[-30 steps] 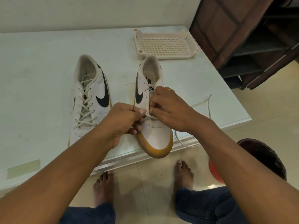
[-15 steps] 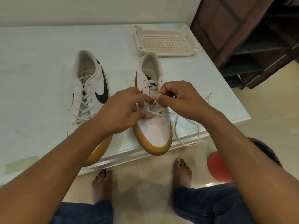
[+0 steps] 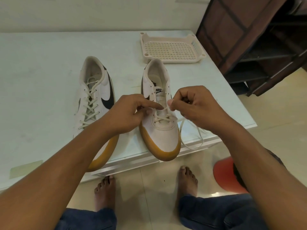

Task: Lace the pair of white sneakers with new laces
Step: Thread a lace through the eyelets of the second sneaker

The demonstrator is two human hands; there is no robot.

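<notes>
Two white leather sneakers with a black swoosh on the side and a mustard-yellow sole lie side by side on a pale table (image 3: 41, 72), toes towards the person and poking over the near edge. The laced sneaker (image 3: 95, 97) lies on the person's left, with off-white lacing crossed up all its eyelets. The partly laced sneaker (image 3: 160, 133) lies to the right of it. Only its lowest eyelets near the toe are threaded, the upper eyelets are bare, and the tongue label reads NIKE.

The off-white lace (image 3: 163, 117) crosses low on this sneaker, and its free length trails off the right side and loops down over the table edge. The right hand (image 3: 196, 105) hovers over the sneaker, thumb and forefinger pinched together on the lace and the other fingers curled. The left hand (image 3: 127, 113) rests at the sneaker's left side, its forefinger stretched out to where the lace is pinched. Whether it grips the lace cannot be told.

A cream perforated plastic tray (image 3: 171, 47) sits just behind the sneakers. Bare feet show on the tiled floor below.
</notes>
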